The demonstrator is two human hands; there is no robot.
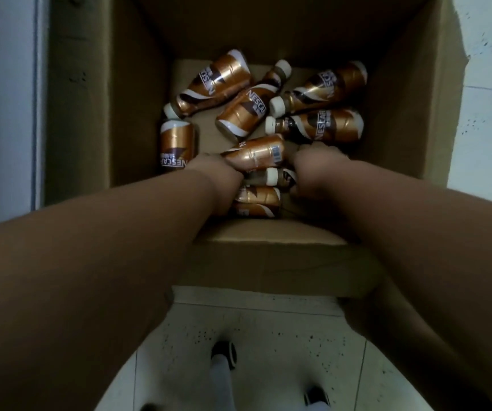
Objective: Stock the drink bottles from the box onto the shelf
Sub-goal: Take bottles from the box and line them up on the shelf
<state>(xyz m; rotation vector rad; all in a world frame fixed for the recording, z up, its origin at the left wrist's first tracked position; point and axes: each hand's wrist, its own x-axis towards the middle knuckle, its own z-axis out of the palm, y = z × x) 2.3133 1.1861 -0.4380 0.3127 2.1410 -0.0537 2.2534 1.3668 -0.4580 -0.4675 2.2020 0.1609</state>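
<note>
Both arms reach down into the open brown cardboard box on the speckled tiled floor. The left hand and right hand flank a copper-labelled, white-capped coffee bottle among others lying loose; whether either hand's fingers grip it, I cannot tell.

Both bare forearms reached forward and down from the lower corners of the view, drawing closer together toward the hands. The left hand was lowest, its back turned up toward the camera, fingers curled under and out of sight. The right hand sat just beside it, well short of touching, knuckles up, fingers bent downward and blurred, so its hold could not be made out. Both wrists were straight. Below, two feet in dark shoes stood apart.
</note>
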